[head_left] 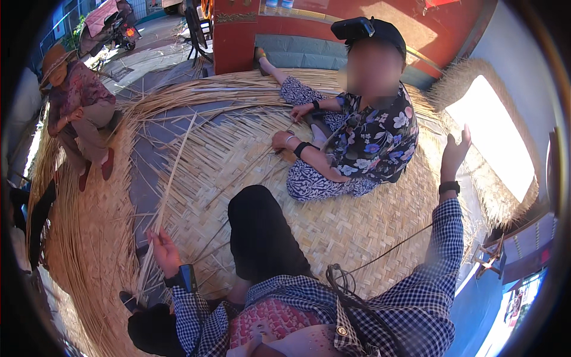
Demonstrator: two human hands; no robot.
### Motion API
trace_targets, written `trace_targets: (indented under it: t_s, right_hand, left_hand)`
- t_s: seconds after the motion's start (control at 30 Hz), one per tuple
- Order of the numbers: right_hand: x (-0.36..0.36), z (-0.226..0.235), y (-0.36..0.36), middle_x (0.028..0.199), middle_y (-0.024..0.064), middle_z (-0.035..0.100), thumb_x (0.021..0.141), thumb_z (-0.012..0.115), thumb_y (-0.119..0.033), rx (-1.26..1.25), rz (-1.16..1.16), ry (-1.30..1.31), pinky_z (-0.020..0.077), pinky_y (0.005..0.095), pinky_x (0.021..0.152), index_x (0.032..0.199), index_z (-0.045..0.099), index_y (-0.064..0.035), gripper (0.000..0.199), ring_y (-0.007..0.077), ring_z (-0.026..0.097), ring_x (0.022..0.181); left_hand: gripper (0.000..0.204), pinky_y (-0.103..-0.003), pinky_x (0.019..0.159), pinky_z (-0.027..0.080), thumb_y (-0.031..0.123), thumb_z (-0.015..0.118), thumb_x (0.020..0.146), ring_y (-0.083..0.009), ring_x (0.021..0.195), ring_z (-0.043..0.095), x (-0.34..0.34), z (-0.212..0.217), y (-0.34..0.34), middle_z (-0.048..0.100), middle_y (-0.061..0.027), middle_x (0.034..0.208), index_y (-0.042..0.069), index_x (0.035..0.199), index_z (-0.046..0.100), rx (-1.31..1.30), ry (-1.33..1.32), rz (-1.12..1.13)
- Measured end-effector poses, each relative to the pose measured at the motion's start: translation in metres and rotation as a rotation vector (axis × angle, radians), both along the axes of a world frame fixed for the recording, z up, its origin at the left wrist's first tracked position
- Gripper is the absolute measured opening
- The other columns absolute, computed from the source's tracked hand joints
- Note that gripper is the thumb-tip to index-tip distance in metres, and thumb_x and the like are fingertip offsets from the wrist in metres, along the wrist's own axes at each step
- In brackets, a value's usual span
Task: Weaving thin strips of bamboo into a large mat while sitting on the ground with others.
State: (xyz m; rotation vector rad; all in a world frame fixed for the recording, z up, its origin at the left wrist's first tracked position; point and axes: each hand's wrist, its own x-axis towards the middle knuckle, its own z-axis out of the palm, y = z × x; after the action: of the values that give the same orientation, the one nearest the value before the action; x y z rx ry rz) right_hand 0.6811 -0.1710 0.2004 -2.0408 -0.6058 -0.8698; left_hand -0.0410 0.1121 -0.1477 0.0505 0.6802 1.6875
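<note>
My left hand [165,252] is closed on a long, pale reed strip [173,175], pinched between thumb and fingers. The strip slants upward and away, past the loose ends at the mat's left edge. Out to the right, my right hand [456,156] is raised with its fingers apart and nothing in it. Beneath me spreads a large woven reed mat [351,238] in a diagonal pattern. Its left and far edges end in unwoven strips [205,140].
A person in a floral shirt [372,137] sits on the mat ahead, hands low at its strips. Another person in a straw hat [83,113] sits at the far left. Long reeds [83,250] lie heaped along the left. A red pillar [235,38] stands behind.
</note>
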Motion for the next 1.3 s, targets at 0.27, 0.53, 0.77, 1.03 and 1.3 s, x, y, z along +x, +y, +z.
trace_targets:
  t_s: [0.27,0.53,0.77,1.03,1.3]
  right_hand:
    - [0.004,-0.007,0.027,0.141,0.0167,0.049,0.089,0.060,-0.003,-0.020,0.123,-0.193,0.0379,0.0410,0.109,0.145,0.044,-0.0047,0.058,0.0314,0.050,0.128]
    - [-0.206,-0.074,0.110,0.138,0.0111,0.053,0.093,0.046,0.004,0.042,0.978,0.213,0.0479,0.0329,0.094,0.142,0.046,-0.0009,0.050,0.0214,0.056,0.116]
    - [-0.367,-0.231,0.197,0.110,0.0093,0.066,0.098,0.053,-0.005,-0.322,1.668,1.083,0.0522,0.0240,0.069,0.124,0.058,-0.0009,0.027,0.0137,0.066,0.087]
    - [-0.402,-0.298,0.191,0.092,0.0079,0.068,0.088,0.058,0.003,-0.473,1.772,0.634,0.0513,0.0278,0.082,0.103,0.068,0.0032,0.018,0.0155,0.064,0.087]
    - [-0.408,-0.284,0.186,0.089,0.0073,0.066,0.089,0.054,0.002,-0.456,1.779,0.643,0.0498,0.0266,0.079,0.101,0.066,0.0037,0.017,0.0157,0.062,0.085]
  left_hand:
    - [0.038,-0.030,0.102,0.052,0.010,0.057,0.101,-0.0207,0.117,0.057,0.002,0.009,-0.003,0.057,-0.0142,0.124,0.000,0.136,0.047,0.056,-0.028,-0.036]
    - [0.023,-0.027,0.082,0.059,0.009,0.058,0.100,-0.0180,0.092,0.066,0.018,0.057,-0.025,0.064,-0.0096,0.105,0.004,0.123,0.056,0.207,-0.014,0.079]
    - [0.029,-0.025,0.068,0.054,0.018,0.058,0.101,-0.0146,0.090,0.069,0.024,0.115,-0.091,0.069,-0.0088,0.108,0.008,0.128,0.054,0.186,0.146,0.130]
    - [0.027,-0.024,0.059,0.054,0.015,0.058,0.100,-0.0105,0.089,0.067,0.021,0.121,-0.124,0.071,-0.0062,0.102,0.004,0.123,0.064,0.229,0.801,0.003]
    - [0.026,-0.024,0.060,0.054,0.014,0.060,0.098,-0.0103,0.085,0.065,-0.001,0.128,-0.131,0.070,-0.0066,0.102,0.003,0.120,0.066,0.235,0.674,0.203]
